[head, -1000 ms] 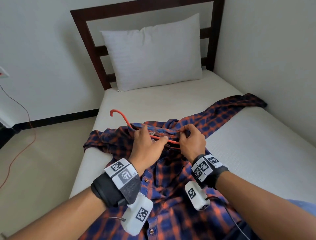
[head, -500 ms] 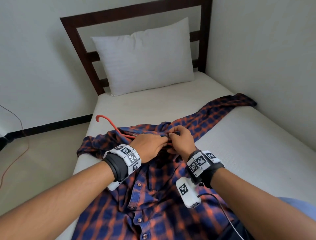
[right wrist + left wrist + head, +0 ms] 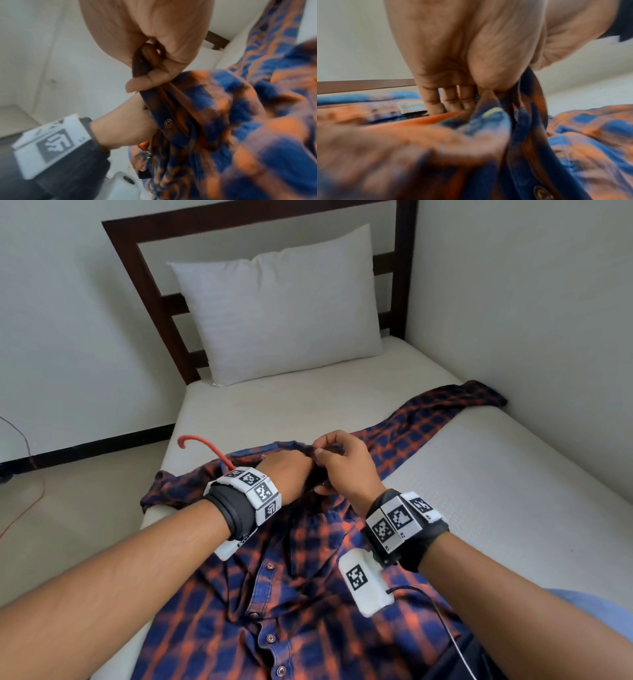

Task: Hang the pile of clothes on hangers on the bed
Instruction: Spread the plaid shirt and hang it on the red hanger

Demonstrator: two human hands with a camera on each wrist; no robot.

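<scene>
Shirt (image 3: 294,587) lies front-up on the bed (image 3: 496,474), collar end toward the pillow (image 3: 277,306), tails toward the person.

Change since a second ago: the orange bar of the hanger (image 3: 202,445) showed across the open neck between the hands; now only the hook and a short run of neck show, left of the collar. Both hands have closed in together at the collar. Reading: hanger body is now inside the shirt, and the top is being drawn shut, perhaps buttoned, over it.

Left hand (image 3: 287,474): fingers reach down into the collar onto the cloth, thumb side pinching the placket edge; orange bar just under the fingers in the wrist view. Right hand (image 3: 342,463): thumb and fingers pinch the opposite collar edge, lifted a little.

Shirt's long axis runs from the person up the bed. One sleeve trails right toward the wall. Hook points left and away, tip curling down, off the bed's left edge side.
</scene>
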